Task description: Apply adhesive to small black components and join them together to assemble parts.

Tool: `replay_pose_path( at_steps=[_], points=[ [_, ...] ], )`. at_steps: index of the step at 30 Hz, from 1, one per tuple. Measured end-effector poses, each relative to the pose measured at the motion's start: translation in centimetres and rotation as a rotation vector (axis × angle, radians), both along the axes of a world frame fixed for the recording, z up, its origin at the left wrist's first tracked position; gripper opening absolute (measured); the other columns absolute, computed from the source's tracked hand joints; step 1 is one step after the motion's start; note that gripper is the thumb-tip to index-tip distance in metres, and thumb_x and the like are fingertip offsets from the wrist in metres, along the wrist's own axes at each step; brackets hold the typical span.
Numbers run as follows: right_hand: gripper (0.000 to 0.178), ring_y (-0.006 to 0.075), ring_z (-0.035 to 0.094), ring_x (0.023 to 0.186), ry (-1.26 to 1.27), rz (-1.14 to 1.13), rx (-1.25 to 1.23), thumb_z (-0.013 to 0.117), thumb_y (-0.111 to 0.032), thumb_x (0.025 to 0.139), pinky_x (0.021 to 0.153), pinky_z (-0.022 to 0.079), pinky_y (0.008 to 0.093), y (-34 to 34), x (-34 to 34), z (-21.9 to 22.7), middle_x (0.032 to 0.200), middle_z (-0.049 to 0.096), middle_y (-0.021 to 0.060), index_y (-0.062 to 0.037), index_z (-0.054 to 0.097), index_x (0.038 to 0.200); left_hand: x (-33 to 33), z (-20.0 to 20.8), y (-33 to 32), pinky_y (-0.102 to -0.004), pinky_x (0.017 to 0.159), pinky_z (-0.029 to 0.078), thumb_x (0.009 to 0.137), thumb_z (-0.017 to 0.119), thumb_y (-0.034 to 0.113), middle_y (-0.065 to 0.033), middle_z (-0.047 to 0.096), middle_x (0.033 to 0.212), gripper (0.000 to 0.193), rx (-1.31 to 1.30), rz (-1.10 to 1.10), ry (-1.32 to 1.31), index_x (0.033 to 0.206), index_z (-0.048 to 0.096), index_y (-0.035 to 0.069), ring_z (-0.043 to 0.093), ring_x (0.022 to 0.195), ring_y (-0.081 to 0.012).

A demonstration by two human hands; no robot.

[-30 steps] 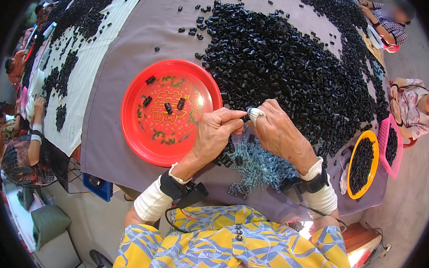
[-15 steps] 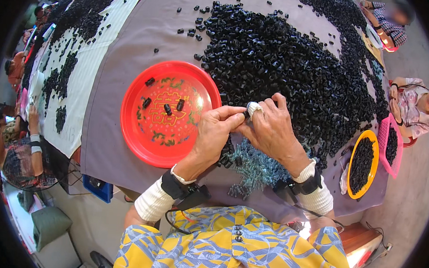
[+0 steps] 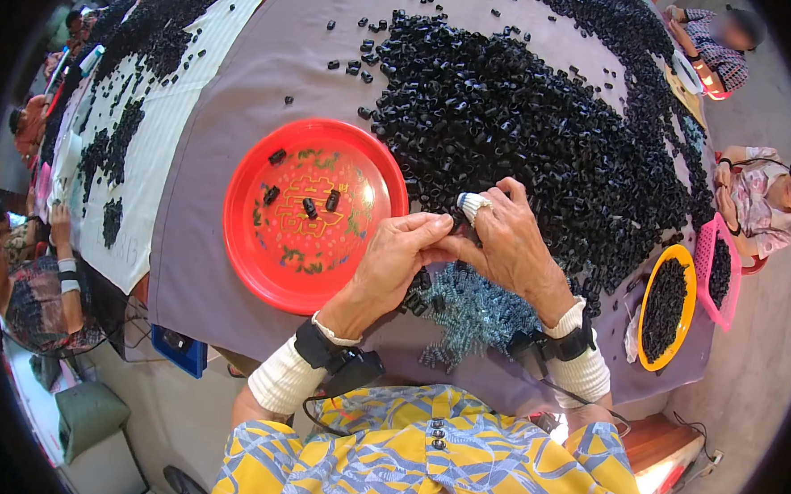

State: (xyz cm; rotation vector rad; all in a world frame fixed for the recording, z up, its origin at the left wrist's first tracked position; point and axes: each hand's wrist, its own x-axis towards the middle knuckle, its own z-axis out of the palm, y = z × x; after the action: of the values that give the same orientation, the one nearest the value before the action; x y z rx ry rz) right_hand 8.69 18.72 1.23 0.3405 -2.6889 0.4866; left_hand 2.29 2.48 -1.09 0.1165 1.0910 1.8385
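My left hand (image 3: 401, 252) and my right hand (image 3: 509, 246) meet in front of a big heap of small black plastic parts (image 3: 509, 119). The left thumb and fingers pinch together, and a bit of a black part (image 3: 457, 219) shows at their tips. My right fingers close in at the same spot; one wears a white finger cover (image 3: 472, 204). How much of the part each hand grips is hidden. Below them lies a pile of translucent bluish coil-like pieces (image 3: 468, 313). Left of my hands, a round red tray (image 3: 260, 267) holds several black parts.
A yellow basket (image 3: 689, 303) and a pink basket (image 3: 709, 229), both with black parts, stand at the right. Grey cloth (image 3: 202, 174) covers the table. A blue bin (image 3: 180, 352) sits below its left edge. Other people work at the left and right.
Both hands stay together while the fingers shift on the small black part; less of it shows now. The view has moved slightly, and the parts in the red tray lie as before.
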Motion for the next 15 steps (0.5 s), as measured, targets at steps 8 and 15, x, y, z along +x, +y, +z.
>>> replay_pose_path(
  at_steps=[8,15],
  points=[
    [0.031,0.0257,0.052,0.071,0.048,-0.053,0.006,0.069,-0.031,0.071,0.079,0.038,0.0414,0.04,0.16,0.76,0.07,0.054,0.0099,-0.0035,0.055,0.069,0.79,0.98,0.36,-0.033,0.082,0.05,0.095,0.049,0.017,-0.0078,0.064,0.092,0.019,0.064,0.039,-0.059,0.097,0.06,0.001,0.062,0.087,-0.0154],
    [0.028,0.026,0.052,0.068,0.009,0.013,-0.096,0.068,-0.027,0.073,0.075,0.04,0.0392,0.4,0.21,0.37,0.068,0.053,0.0098,-0.0033,0.055,0.068,0.81,0.46,0.2,-0.0367,0.083,0.051,0.096,0.045,0.021,-0.0092,0.064,0.091,0.024,0.021,0.013,-0.113,0.094,0.06,0.002,0.062,0.087,-0.0177]
  ],
)
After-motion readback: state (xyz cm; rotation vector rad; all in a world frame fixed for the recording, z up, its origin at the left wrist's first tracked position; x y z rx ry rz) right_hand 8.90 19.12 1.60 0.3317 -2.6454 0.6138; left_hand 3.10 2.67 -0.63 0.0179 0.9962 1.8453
